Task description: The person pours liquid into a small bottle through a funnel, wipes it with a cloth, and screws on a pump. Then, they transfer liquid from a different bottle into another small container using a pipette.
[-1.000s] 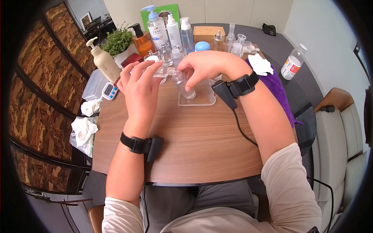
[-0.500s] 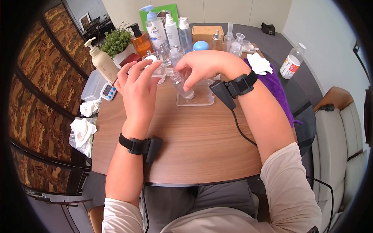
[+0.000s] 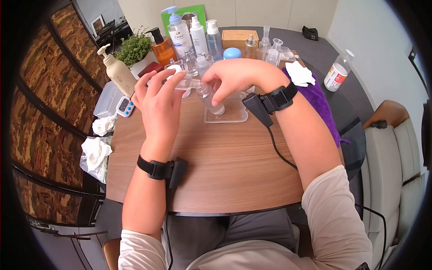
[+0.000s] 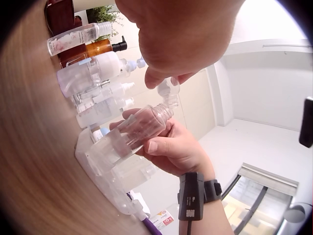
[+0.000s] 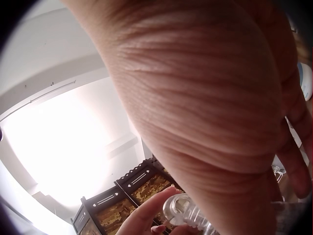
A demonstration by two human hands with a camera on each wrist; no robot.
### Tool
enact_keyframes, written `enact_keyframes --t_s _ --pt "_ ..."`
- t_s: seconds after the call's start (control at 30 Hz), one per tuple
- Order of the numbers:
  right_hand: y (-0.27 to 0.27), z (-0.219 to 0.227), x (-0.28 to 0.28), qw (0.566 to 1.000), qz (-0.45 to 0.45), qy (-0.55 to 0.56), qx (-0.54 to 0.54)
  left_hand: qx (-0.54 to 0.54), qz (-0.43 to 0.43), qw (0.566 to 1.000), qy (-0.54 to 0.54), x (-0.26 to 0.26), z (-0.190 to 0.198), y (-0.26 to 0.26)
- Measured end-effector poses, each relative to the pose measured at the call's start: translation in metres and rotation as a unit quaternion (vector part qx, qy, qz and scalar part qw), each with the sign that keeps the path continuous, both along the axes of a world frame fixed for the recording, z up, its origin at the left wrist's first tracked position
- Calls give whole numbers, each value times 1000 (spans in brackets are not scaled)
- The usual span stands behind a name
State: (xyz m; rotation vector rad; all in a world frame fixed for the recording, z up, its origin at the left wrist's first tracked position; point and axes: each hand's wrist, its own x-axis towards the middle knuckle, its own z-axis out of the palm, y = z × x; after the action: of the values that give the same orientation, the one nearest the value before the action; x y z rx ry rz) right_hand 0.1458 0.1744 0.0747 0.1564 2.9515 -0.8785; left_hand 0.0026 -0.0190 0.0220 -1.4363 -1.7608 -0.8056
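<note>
Brown desk (image 3: 234, 157); clear tray (image 3: 236, 115) serves as landmark. Little differs from a second ago: both hands keep their places about the tray, and the slight slide of the whole scene looks like head motion. Flask (image 3: 184, 84) lies near level, left of the tray and raised off the desk, its neck at the mouth of the bottle (image 3: 208, 98), as before. Judgement: the work sits in a steady hold, mouth to mouth, no new step begun. Liquid, if any, cannot be made out.

Bottle leans left, foot over the tray; cannot tell whether it bears on it.

Left hand (image 3: 157, 105), left of the tray: fingers arched and spread, tips pinching the flask; thumb hidden in the head view. Right hand (image 3: 236, 78), above the tray's far side: fingers curled round the bottle, closed only to its width, thumb along the near side.

Towel (image 3: 321, 105) right of the tray, timer (image 3: 125, 106) well left, pump bottle (image 3: 181, 36) beyond it.
</note>
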Motion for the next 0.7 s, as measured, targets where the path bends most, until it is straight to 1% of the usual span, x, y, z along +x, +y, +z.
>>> enact_keyframes --t_s 0.2,0.37,0.5,0.57,0.7 --pt "-2 2 0 1000 -8 1 10 -1 6 1000 3 1 1 -1" --pt "-1 1 -2 1000 7 -13 -4 0 7 1000 9 2 1 -3" --pt "0 2 0 1000 4 0 6 -5 12 1000 10 4 2 -2" --pt "-1 4 -1 1000 4 -27 7 -6 14 1000 10 5 2 -2" --pt "0 2 -3 1000 13 -15 -1 -7 9 1000 12 4 3 -3"
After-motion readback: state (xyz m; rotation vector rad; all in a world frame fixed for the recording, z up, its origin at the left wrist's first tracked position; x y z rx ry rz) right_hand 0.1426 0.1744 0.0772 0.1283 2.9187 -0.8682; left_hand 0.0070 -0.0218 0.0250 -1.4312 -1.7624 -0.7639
